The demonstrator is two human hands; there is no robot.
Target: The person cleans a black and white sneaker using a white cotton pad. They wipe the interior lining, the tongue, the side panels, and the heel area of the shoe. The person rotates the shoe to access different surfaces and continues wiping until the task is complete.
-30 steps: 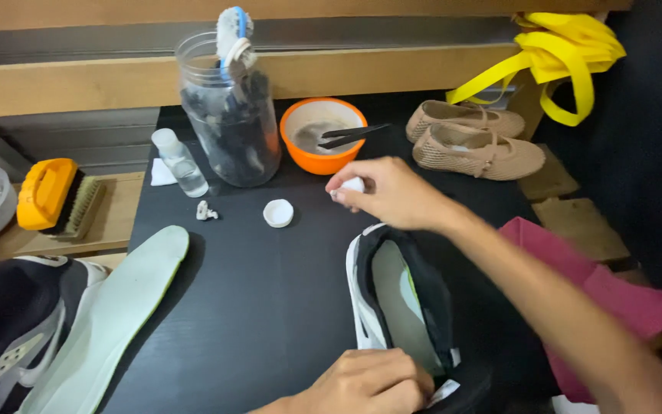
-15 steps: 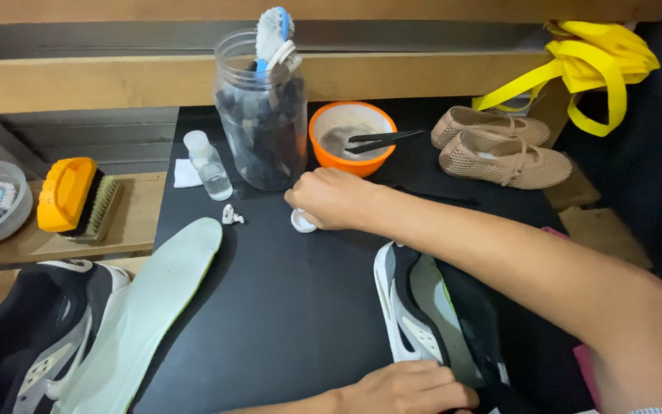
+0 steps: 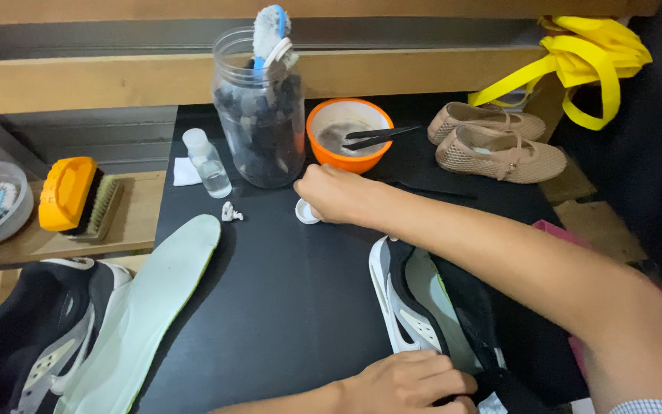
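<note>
Right hand (image 3: 335, 193) fingers closed on small white cap (image 3: 306, 212) by orange bowl (image 3: 346, 138); left hand (image 3: 408, 381) fingers grip black sneaker (image 3: 423, 307) heel. Judged: cap handling.

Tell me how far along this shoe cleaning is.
Done: the insole is out and lies on the table beside the other sneaker. In hand: the left hand grips the sneaker, while the right hand rests on a small white cap near the orange bowl. Left: the scrub brush sits unused aside.
</note>
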